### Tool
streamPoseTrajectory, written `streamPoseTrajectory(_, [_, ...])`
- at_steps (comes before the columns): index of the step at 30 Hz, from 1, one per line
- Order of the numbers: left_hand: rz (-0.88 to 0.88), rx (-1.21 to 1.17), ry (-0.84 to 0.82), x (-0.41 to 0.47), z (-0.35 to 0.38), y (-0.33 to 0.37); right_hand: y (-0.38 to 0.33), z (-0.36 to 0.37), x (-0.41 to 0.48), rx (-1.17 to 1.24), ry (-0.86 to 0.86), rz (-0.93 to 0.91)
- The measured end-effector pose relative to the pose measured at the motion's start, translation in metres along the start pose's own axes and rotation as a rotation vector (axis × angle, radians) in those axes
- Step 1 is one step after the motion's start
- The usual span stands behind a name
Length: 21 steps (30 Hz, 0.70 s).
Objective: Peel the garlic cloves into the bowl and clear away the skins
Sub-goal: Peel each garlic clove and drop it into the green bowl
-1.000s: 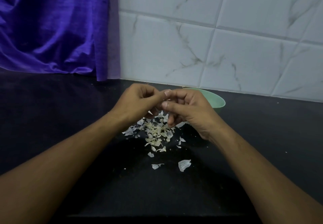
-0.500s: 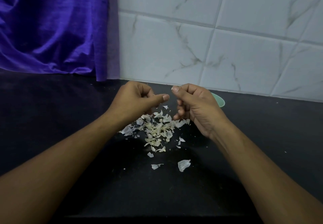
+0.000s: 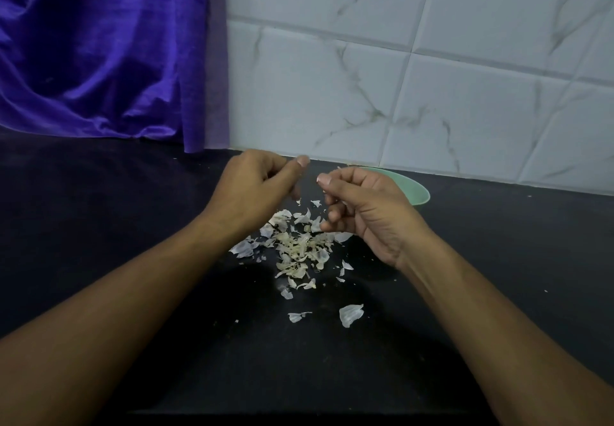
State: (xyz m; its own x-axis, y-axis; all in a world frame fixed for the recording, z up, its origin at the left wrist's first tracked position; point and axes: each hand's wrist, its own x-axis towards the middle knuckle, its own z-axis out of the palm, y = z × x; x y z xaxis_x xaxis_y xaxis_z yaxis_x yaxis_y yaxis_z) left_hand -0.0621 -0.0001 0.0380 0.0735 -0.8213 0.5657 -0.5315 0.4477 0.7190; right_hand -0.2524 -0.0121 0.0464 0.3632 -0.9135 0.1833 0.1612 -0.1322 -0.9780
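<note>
Currently, on the head view, I log: left hand (image 3: 255, 189), fingers curled, thumb out; right hand (image 3: 365, 206), fingers curled; whether either holds anything, I cannot tell. Item: garlic skins (image 3: 299, 249), heaped on the dark counter (image 3: 99, 226) just near of both hands. Item: green bowl (image 3: 419, 194), far right, partly hidden behind the right hand.

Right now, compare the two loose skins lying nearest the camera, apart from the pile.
Size: the right skin is clearly larger than the left skin. Shape: the right skin is a broad, rounded flake; the left skin is a narrow sliver. Both are pale and lie on the dark counter.
</note>
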Motion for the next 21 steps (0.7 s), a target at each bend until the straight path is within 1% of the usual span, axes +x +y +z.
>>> streamPoseTrajectory(3, [-0.036,-0.156,-0.123,-0.0015,0.0044,0.0022,0.0011,-0.0011,0.0004,-0.057,0.046,-0.068])
streamPoseTrajectory(6, [-0.115,-0.342,-0.224,-0.0028,0.0066,0.0035,0.0037,-0.0038,0.0005,-0.115,0.029,-0.126])
streamPoseTrajectory(9, [-0.196,-0.463,-0.23,-0.003,0.0066,0.006,0.005,-0.0045,0.0002,-0.145,-0.007,-0.153])
streamPoseTrajectory(12, [-0.247,-0.522,-0.207,-0.0029,0.0055,0.0067,0.0041,-0.0043,-0.0001,-0.143,-0.033,-0.183])
streamPoseTrajectory(18, [-0.263,-0.536,-0.191,-0.0029,0.0047,0.0072,0.0068,-0.0054,0.0027,-0.124,0.015,-0.214])
streamPoseTrajectory(21, [-0.262,-0.533,-0.202,-0.0031,0.0053,0.0068,0.0066,-0.0059,0.0015,-0.169,0.055,-0.259])
